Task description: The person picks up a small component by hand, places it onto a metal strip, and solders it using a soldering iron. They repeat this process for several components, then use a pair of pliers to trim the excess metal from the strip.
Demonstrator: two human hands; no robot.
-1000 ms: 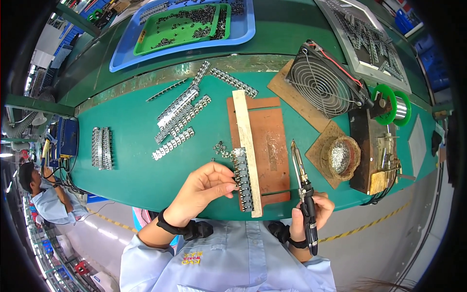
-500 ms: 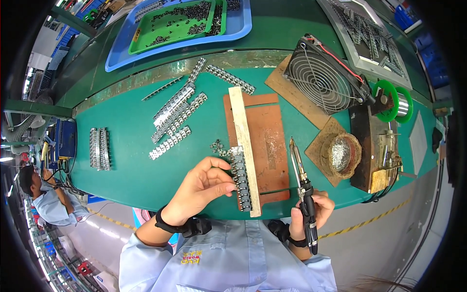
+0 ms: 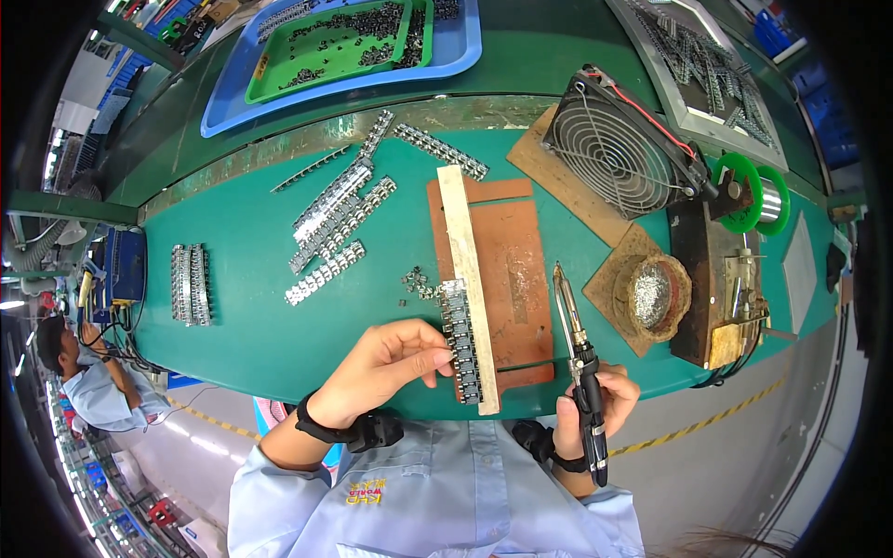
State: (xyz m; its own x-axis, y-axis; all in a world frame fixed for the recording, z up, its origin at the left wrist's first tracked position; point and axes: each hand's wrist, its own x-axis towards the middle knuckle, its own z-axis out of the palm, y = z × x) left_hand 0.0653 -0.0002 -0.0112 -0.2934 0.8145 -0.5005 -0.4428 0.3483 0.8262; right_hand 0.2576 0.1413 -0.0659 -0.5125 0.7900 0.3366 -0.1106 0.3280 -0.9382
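A strip of small black parts with metal pins (image 3: 461,344) lies along the left side of a pale wooden bar (image 3: 462,242), on a reddish-brown board (image 3: 521,288). At the strip's left edge is my left hand (image 3: 386,363), thumb and index finger pinched together; whatever is between the tips is too small to make out. My right hand (image 3: 614,400) grips a soldering iron (image 3: 588,391) by its black handle, its metal tip pointing up and away, off the board's right side. Several tiny loose parts (image 3: 420,282) lie beside the strip's far end.
More metal-and-black strips (image 3: 339,209) lie at the far left, with another group (image 3: 192,284) further left. On the right are a fan (image 3: 619,144), a round solder-stained dish (image 3: 659,296), a green solder spool (image 3: 770,197) and a metal block. A blue tray (image 3: 456,65) stands behind.
My left fingers have curled lower, the index finger coming down towards the thumb at the strip's edge. One tiny part now lies just apart from the loose pile. My right hand has stayed still.
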